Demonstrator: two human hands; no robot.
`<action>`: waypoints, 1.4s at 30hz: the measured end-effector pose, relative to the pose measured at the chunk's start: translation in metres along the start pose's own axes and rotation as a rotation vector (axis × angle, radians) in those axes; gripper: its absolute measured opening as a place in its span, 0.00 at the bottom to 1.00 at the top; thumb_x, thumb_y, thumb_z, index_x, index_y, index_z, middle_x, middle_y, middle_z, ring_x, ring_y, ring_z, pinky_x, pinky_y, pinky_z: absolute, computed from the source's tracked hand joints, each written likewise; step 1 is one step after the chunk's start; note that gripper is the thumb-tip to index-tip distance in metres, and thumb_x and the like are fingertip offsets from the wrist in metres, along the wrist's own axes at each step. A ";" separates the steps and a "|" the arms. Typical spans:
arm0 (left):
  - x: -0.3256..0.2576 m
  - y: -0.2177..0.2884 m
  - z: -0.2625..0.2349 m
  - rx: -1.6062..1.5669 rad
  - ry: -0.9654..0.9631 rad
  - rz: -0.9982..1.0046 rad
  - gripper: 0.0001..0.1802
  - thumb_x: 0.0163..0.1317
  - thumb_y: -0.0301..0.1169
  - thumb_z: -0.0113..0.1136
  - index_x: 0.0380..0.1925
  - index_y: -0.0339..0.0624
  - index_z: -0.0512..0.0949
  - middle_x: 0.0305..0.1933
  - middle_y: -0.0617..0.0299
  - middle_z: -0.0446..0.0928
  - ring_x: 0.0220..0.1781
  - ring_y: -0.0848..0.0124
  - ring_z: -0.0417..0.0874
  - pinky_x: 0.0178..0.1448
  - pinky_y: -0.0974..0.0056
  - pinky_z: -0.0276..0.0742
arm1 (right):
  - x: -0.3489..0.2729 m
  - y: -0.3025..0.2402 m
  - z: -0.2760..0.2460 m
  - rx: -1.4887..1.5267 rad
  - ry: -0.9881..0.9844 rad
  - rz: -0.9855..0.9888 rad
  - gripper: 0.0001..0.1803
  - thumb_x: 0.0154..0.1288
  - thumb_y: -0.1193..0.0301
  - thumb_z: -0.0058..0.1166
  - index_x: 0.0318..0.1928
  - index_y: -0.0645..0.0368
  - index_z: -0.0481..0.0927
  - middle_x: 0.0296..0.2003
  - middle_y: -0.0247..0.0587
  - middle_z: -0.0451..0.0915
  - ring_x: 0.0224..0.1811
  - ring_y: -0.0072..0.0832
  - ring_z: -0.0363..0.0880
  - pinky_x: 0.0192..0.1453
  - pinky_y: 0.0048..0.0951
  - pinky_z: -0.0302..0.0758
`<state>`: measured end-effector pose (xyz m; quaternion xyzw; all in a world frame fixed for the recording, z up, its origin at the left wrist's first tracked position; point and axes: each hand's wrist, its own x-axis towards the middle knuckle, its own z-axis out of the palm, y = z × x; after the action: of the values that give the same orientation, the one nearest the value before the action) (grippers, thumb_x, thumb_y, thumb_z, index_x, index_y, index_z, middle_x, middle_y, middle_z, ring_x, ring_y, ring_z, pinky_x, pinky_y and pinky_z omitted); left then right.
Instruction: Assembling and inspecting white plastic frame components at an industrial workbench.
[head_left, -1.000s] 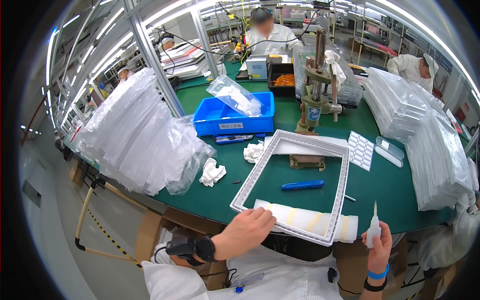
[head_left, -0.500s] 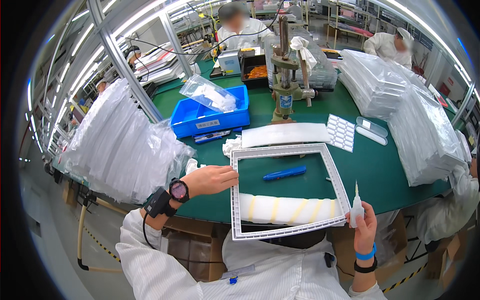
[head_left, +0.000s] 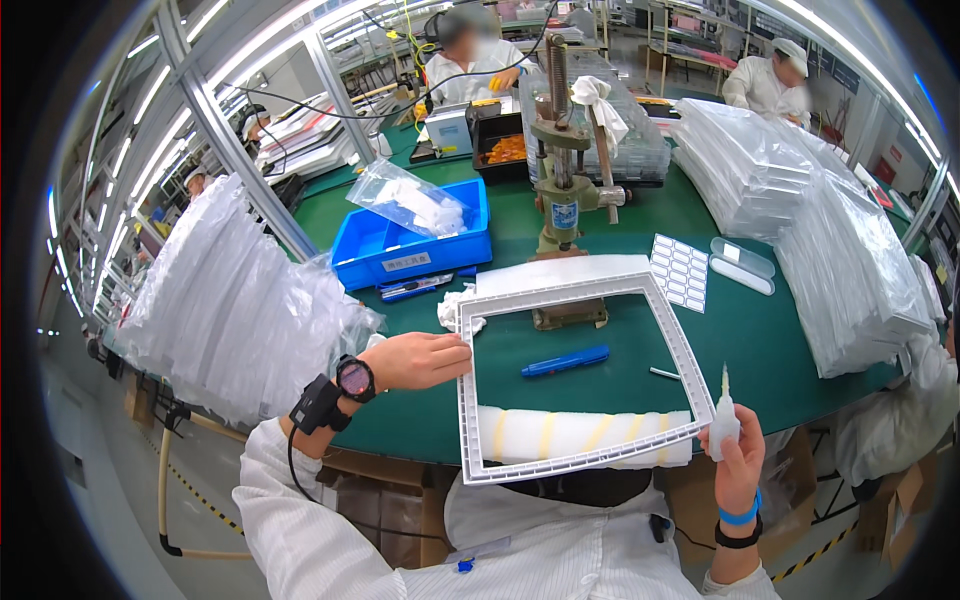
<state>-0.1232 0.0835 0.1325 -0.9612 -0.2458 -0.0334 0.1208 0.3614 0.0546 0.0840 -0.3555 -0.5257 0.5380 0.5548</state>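
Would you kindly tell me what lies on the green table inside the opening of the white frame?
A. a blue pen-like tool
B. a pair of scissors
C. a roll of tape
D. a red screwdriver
A: a blue pen-like tool lies on the green table, seen through the white frame that the left hand holds by its left edge.

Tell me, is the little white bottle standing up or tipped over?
Standing up. The right hand holds the small white bottle with its thin nozzle pointing up, beside the white frame.
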 end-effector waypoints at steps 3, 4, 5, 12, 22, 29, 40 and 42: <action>-0.002 -0.012 0.009 -0.026 0.004 -0.014 0.13 0.56 0.25 0.60 0.43 0.36 0.78 0.49 0.55 0.77 0.55 0.58 0.80 0.54 0.61 0.83 | 0.011 0.011 0.005 -0.004 -0.027 0.035 0.22 0.70 0.70 0.53 0.61 0.62 0.70 0.40 0.43 0.84 0.42 0.26 0.80 0.49 0.28 0.75; -0.002 -0.017 0.012 -0.065 0.014 -0.024 0.13 0.55 0.25 0.60 0.42 0.36 0.78 0.49 0.55 0.77 0.55 0.58 0.81 0.53 0.61 0.83 | 0.014 0.015 0.007 0.005 -0.042 0.062 0.21 0.69 0.72 0.52 0.60 0.63 0.70 0.40 0.44 0.84 0.42 0.26 0.81 0.51 0.29 0.75; -0.002 -0.020 0.016 -0.088 -0.006 -0.059 0.13 0.54 0.25 0.60 0.41 0.36 0.78 0.49 0.54 0.77 0.54 0.58 0.81 0.51 0.61 0.83 | 0.015 0.016 0.011 0.019 -0.053 0.086 0.21 0.69 0.73 0.52 0.60 0.64 0.70 0.41 0.45 0.84 0.42 0.26 0.80 0.51 0.30 0.75; 0.020 0.017 0.022 0.018 0.237 -0.591 0.12 0.50 0.21 0.57 0.37 0.42 0.79 0.47 0.58 0.80 0.52 0.59 0.81 0.70 0.45 0.67 | 0.005 0.015 0.024 -0.053 -0.303 0.268 0.20 0.67 0.75 0.52 0.59 0.64 0.70 0.41 0.46 0.83 0.42 0.27 0.82 0.48 0.28 0.77; 0.095 0.149 0.048 -0.421 0.347 -0.862 0.16 0.52 0.33 0.72 0.41 0.43 0.81 0.46 0.62 0.82 0.47 0.62 0.83 0.65 0.49 0.73 | 0.019 0.017 0.050 -0.380 -0.473 0.212 0.17 0.61 0.75 0.56 0.51 0.62 0.78 0.32 0.41 0.85 0.31 0.22 0.83 0.38 0.22 0.77; 0.095 0.157 0.054 -0.395 0.424 -0.909 0.14 0.51 0.31 0.72 0.38 0.43 0.82 0.43 0.64 0.83 0.44 0.64 0.83 0.61 0.51 0.75 | 0.025 0.003 0.064 -0.581 -0.543 0.165 0.15 0.59 0.73 0.59 0.48 0.62 0.81 0.30 0.42 0.85 0.30 0.25 0.83 0.35 0.24 0.78; 0.097 0.154 0.051 -0.391 0.427 -0.902 0.14 0.50 0.31 0.73 0.38 0.42 0.82 0.43 0.63 0.83 0.43 0.62 0.82 0.58 0.52 0.77 | 0.038 -0.024 0.088 -0.812 -0.587 -0.059 0.15 0.55 0.71 0.63 0.44 0.60 0.83 0.27 0.49 0.84 0.26 0.39 0.85 0.32 0.30 0.80; 0.097 0.154 0.051 -0.395 0.427 -0.899 0.14 0.50 0.31 0.73 0.38 0.42 0.82 0.43 0.63 0.83 0.43 0.61 0.82 0.58 0.52 0.77 | 0.038 -0.024 0.088 -0.836 -0.600 -0.064 0.15 0.54 0.71 0.63 0.44 0.60 0.83 0.26 0.49 0.84 0.24 0.40 0.85 0.31 0.31 0.80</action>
<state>0.0358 0.0104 0.0623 -0.7375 -0.5921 -0.3223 -0.0414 0.2770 0.0725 0.1322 -0.3607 -0.8424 0.3428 0.2066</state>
